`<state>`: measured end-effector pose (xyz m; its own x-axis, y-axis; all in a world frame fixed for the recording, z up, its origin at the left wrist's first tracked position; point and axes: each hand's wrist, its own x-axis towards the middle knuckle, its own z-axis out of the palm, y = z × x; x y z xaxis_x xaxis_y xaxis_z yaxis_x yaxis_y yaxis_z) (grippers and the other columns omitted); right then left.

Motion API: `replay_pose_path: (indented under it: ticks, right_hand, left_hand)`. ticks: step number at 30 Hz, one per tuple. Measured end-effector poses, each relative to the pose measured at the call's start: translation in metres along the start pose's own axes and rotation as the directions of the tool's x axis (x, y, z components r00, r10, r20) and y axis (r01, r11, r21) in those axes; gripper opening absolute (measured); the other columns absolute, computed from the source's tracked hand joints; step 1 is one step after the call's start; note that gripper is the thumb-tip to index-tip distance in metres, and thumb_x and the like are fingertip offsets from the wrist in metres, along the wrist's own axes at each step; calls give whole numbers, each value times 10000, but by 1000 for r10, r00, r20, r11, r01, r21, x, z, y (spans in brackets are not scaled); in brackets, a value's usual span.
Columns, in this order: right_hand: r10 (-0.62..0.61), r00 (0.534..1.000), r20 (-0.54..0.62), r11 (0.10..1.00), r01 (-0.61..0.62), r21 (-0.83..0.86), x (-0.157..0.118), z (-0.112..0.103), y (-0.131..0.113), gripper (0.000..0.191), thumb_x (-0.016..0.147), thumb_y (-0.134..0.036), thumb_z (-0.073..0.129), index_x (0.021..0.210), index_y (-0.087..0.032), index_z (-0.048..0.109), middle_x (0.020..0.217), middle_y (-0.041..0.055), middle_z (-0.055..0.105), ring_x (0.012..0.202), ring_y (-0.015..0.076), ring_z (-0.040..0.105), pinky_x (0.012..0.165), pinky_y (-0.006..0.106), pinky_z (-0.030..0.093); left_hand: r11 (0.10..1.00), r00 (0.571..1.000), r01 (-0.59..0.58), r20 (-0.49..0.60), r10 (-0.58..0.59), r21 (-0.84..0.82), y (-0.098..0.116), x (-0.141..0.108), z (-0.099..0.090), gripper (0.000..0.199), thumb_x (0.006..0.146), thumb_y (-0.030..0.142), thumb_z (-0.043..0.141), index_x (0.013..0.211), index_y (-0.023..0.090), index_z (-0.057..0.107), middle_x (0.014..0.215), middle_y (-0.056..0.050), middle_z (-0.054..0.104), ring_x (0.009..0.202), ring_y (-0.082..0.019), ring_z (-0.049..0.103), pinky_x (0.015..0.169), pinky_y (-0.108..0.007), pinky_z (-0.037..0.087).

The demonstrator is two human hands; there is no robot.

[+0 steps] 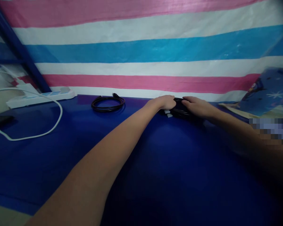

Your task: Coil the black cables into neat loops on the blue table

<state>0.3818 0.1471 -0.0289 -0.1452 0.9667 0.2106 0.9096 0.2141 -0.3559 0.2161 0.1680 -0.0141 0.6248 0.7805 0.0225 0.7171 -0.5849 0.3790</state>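
Near the back of the blue table (136, 157), a coiled black cable (182, 113) lies between both hands. My left hand (166, 102) is closed on the left side of this coil, beside two light-coloured connectors (168, 114). On the coil's right side rests my right hand (195, 106), its fingers closed around the cable. Further left, a second black cable (108, 108) lies coiled on the table, untouched, with its dark plug at the top.
A white power strip (43, 98) stands at the back left, and a white cord (58, 121) loops over the table. A dark flat object (1, 121) lies at the left edge. Behind hangs a striped sheet (141, 51); papers (240, 110) lie at the right.
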Motion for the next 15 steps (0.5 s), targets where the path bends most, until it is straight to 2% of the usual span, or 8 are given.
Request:
replay_pose_path:
  ticks: [4,7,10,12,14,15]
  right_hand:
    - [80,994,-71,995,-84,-57,-10,5,-8,414,888,-334,323,1076,-142,638,1206,177,614,1113,346,551,907,454,400]
    - [106,984,-142,992,-115,-60,-17,-3,-15,434,894,-344,296,975,-134,668,1093,193,656,1008,346,592,836,441,418]
    - [87,968,-236,994,-98,-39,-24,-20,-27,422,891,-335,310,928,-121,672,1008,202,670,942,325,601,795,415,417]
    - [62,951,-302,998,-69,-11,-33,-33,-40,422,896,-334,316,1003,-115,660,989,189,672,912,299,603,764,393,421]
    - [33,932,-360,999,-15,53,-49,-44,-58,421,903,-350,329,1068,-126,645,944,159,681,843,266,608,712,369,428]
    - [5,914,-405,989,55,137,-59,-47,-70,373,888,-343,384,1025,-135,662,905,143,684,805,255,607,691,363,427]
  left_hand:
    - [1000,1000,3,-16,-3,-4,-3,7,3,483,851,314,412,1236,58,553,1273,-202,573,1081,-272,576,936,-374,421]
    - [999,991,-4,-135,-1,-37,-3,4,6,501,905,360,314,1244,70,542,1323,-189,545,1166,-273,535,979,-382,398]
    - [997,958,-10,-288,-11,-72,2,-5,5,549,935,355,243,1410,107,362,1466,-146,410,1313,-257,411,1055,-395,334]
    - [995,923,-49,-385,10,-90,6,-18,-5,557,940,330,252,1459,127,263,1507,-118,354,1341,-231,378,1066,-372,325]
    - [994,889,-86,-457,44,-71,5,-40,-22,525,927,282,299,1428,126,326,1460,-122,427,1279,-222,451,1016,-349,374]
    - [996,882,-81,-468,58,-30,2,-56,-31,510,911,244,330,1405,126,367,1428,-127,466,1242,-225,485,987,-348,393]
